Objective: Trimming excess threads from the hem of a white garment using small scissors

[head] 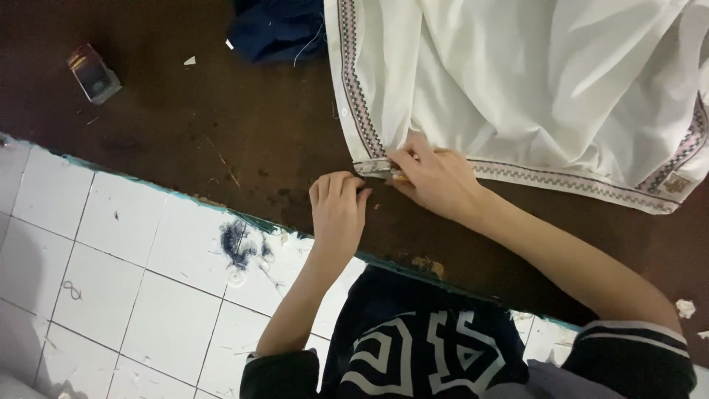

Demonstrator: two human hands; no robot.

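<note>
A white garment point(532, 81) with a patterned trim along its edges lies spread over the dark brown table point(221, 125). My right hand point(436, 177) pinches the trimmed corner of the garment, with a small thin tool half hidden between its fingers. My left hand point(338, 210) rests on the table just left of that corner, fingers curled, fingertips close to the fabric edge; I cannot see anything in it.
A dark blue cloth point(277, 29) lies at the table's far edge beside the garment. A small rectangular box point(94, 72) sits at the far left. Below the table edge is a white tiled floor point(111, 266) with thread scraps point(240, 244).
</note>
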